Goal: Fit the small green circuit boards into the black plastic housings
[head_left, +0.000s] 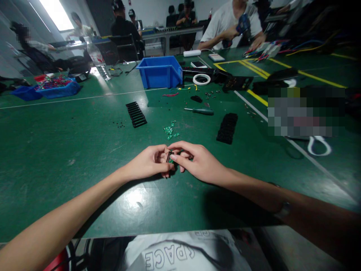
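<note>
My left hand [150, 160] and my right hand [199, 160] meet over the near part of the green table. Between their fingertips is a small black plastic housing [169, 155] with a bit of green circuit board in it; both hands grip it. Just beyond my fingers lies a loose group of small green circuit boards [169, 130]. Left of these is a black slotted frame [136, 114], with tiny black bits [119, 124] beside it. To the right sits a row of black plastic pieces [227, 128]. A green-handled screwdriver [203, 111] lies farther back.
A blue bin [160, 72] stands at the back, beside a white ring [201, 79] and dark parts. At back left are a plastic bottle [98, 62] and a blue tray of wires [58, 89]. Across the table a person holds a power drill [243, 25]. A white cable loop [319, 146] lies right.
</note>
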A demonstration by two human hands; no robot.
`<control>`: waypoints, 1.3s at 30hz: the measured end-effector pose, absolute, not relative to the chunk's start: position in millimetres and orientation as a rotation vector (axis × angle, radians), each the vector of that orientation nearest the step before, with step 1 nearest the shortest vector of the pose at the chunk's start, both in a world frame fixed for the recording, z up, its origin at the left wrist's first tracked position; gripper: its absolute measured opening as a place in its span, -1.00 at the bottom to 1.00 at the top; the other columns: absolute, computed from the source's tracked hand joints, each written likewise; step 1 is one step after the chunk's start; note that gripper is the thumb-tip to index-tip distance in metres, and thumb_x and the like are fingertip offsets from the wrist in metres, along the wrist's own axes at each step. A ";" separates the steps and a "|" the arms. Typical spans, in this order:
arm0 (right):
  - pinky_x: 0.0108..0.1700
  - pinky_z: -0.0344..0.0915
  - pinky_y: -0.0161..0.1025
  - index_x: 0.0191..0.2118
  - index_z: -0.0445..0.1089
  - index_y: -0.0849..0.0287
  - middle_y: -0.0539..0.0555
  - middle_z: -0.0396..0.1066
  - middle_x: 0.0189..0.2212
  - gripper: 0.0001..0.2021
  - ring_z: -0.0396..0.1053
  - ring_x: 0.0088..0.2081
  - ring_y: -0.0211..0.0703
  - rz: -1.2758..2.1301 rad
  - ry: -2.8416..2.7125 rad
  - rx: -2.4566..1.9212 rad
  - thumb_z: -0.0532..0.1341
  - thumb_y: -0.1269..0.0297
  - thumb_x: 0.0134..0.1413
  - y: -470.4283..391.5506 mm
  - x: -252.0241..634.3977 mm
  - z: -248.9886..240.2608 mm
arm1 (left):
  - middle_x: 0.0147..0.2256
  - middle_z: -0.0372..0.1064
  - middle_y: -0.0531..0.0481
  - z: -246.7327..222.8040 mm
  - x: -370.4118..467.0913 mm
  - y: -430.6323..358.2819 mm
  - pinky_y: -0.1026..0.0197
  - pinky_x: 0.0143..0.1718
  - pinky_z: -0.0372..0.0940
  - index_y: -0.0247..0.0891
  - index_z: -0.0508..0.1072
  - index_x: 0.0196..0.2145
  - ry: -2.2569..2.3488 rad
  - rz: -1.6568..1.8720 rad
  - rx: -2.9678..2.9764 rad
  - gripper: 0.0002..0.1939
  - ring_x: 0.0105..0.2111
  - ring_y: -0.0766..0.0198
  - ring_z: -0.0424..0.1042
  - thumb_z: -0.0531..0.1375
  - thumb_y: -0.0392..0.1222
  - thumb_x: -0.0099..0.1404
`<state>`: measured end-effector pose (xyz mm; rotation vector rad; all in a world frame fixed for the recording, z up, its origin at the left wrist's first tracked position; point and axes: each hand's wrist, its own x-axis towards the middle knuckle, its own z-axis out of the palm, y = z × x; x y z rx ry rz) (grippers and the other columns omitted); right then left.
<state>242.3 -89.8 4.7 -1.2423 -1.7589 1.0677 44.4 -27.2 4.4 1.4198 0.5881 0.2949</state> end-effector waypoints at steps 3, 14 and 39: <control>-0.41 0.39 -0.27 0.04 0.40 0.13 -0.01 0.46 -0.43 -0.74 0.43 -0.50 -0.22 1.054 -1.763 -1.260 0.19 0.21 0.29 -89.8 242.4 4.7 | -0.43 0.43 0.05 5.2 44.5 -27.6 0.32 -0.41 0.41 -0.32 0.29 -0.25 0.600 0.290 1.428 -0.74 -0.51 0.42 0.44 0.33 -0.27 0.23; -0.41 0.37 -0.28 0.05 0.39 0.15 0.00 0.46 -0.41 -0.73 0.44 -0.50 -0.24 1.057 -1.767 -1.252 0.18 0.21 0.30 -89.6 243.4 4.3 | -0.39 0.47 -0.02 4.9 43.8 -27.7 0.32 -0.41 0.41 -0.34 0.30 -0.22 0.591 0.283 1.444 -0.73 -0.50 0.40 0.45 0.34 -0.24 0.25; -0.43 0.36 -0.31 0.03 0.39 0.19 0.02 0.46 -0.32 -0.75 0.41 -0.49 -0.29 1.131 -1.697 -1.156 0.18 0.23 0.31 -88.2 241.9 0.5 | -0.33 0.49 -0.09 2.9 44.2 -28.6 0.28 -0.39 0.44 -0.38 0.32 -0.19 0.589 0.314 1.428 -0.69 -0.46 0.36 0.49 0.35 -0.17 0.27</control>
